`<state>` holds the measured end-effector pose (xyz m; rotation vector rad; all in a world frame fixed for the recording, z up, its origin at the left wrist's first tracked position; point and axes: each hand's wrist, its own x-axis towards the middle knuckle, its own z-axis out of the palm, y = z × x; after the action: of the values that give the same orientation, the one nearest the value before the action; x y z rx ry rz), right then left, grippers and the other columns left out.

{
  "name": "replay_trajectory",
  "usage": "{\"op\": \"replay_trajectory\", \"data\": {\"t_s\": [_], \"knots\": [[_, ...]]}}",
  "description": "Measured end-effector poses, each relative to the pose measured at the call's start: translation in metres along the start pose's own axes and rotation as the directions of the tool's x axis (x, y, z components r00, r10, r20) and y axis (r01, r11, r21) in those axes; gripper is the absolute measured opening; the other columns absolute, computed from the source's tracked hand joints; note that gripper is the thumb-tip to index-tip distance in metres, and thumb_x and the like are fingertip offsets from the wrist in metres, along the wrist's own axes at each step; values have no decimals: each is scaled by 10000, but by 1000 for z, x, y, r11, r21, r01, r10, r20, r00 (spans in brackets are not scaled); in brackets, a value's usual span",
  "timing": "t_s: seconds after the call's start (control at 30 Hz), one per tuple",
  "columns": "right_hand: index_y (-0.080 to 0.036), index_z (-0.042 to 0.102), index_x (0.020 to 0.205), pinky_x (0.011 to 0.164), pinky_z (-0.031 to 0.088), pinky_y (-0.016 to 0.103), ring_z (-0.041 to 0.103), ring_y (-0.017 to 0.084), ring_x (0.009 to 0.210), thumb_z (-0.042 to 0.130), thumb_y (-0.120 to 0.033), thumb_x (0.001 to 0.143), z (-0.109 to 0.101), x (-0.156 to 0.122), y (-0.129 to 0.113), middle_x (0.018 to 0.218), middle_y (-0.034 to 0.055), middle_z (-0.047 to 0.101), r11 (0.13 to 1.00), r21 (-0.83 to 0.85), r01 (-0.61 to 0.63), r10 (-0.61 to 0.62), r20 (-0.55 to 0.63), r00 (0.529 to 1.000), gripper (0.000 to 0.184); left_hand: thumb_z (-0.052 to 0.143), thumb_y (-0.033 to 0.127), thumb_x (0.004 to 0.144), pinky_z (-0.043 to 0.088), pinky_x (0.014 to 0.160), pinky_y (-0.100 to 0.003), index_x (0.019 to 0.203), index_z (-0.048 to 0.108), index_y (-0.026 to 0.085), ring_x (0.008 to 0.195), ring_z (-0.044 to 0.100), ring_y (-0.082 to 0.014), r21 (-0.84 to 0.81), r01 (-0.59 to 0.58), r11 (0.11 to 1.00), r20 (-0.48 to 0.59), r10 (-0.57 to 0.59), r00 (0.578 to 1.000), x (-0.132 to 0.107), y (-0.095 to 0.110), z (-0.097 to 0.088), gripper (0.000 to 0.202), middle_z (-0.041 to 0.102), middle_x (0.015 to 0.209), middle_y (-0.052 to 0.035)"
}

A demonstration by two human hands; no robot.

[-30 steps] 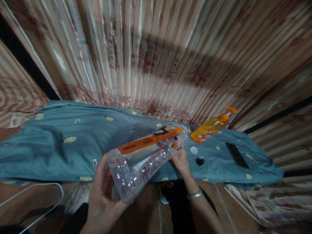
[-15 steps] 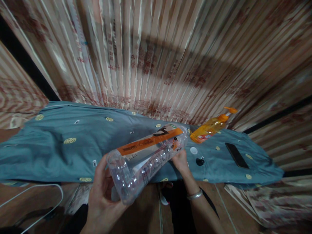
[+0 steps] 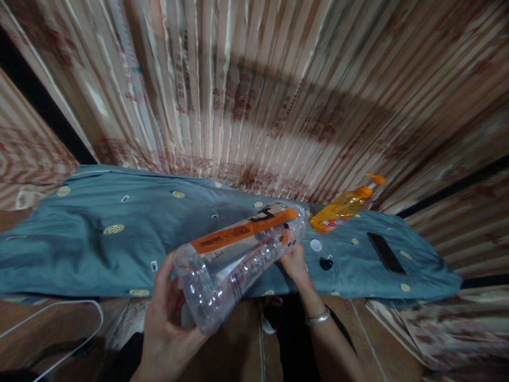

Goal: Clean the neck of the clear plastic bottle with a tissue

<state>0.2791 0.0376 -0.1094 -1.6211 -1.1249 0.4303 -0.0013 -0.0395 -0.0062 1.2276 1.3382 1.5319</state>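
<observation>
A large clear plastic bottle [image 3: 238,260] with an orange and white label is held up in front of me, tilted, its near end lower left. My left hand [image 3: 170,318] is closed around that near end, thumb below and fingers on the left side. At the far end my right hand [image 3: 295,265] grips the bottle from behind and below; its fingers are mostly hidden by the bottle. No liquid shows inside. Just past the far end stands an orange pump bottle [image 3: 338,209] filled with yellow-orange liquid.
A blue-green cloth [image 3: 131,228] with yellow patches covers the long surface. On its right part lie a white disc [image 3: 316,245], a small black object [image 3: 326,263] and a black phone [image 3: 385,253]. Behind hangs a striped curtain [image 3: 254,95]. A white cable [image 3: 97,307] loops at lower left.
</observation>
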Motion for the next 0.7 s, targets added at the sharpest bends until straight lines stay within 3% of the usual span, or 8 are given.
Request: {"op": "replay_trajectory", "data": {"t_s": [0.1,0.17,0.27,0.47,0.6,0.7], "knots": [[-199,713,1176,840,688,471,821,348,943,890,-551,743,1,0,1,1026,131,855,999,30,-31,31,-8,999,586,1026,619,585,722,809,-374,1430,649,284,984,846,-284,-27,-16,1000,3,16,1000,4,-7,-2,983,838,1209,-47],[-211,706,1180,837,689,471,819,346,945,903,-553,731,1,0,1,1011,109,855,997,60,-43,43,-7,999,598,1076,571,476,720,711,-345,1376,679,280,911,850,-284,-58,-79,995,41,82,996,5,-9,-2,1026,846,1164,-40],[-214,698,1192,849,686,478,815,347,957,910,-546,719,1,0,2,1015,102,855,996,75,-49,49,0,999,616,1030,627,590,709,766,-329,1431,654,289,965,847,-272,-60,-8,998,-19,7,1000,2,-6,0,981,838,1217,-42],[-204,705,1206,851,676,479,815,348,947,905,-508,710,0,0,4,1016,116,856,997,37,-63,62,8,998,616,1029,644,590,703,715,-320,1400,657,282,921,852,-274,-41,23,999,-33,-25,999,-3,8,6,963,854,1169,-37],[-203,699,1236,871,678,488,821,355,970,888,-512,724,0,-1,3,1089,129,858,998,43,-46,45,25,999,627,1041,612,578,712,738,-338,1396,651,290,930,855,-277,-61,35,998,-33,-37,999,0,5,3,963,854,1187,-34],[-203,707,1208,870,680,477,822,357,973,888,-505,735,-1,-1,1,1083,141,860,998,41,-39,38,19,999,590,1087,547,480,720,715,-344,1369,656,289,913,857,-293,-74,24,997,32,-22,999,3,0,0,1021,857,1185,-39]]}}
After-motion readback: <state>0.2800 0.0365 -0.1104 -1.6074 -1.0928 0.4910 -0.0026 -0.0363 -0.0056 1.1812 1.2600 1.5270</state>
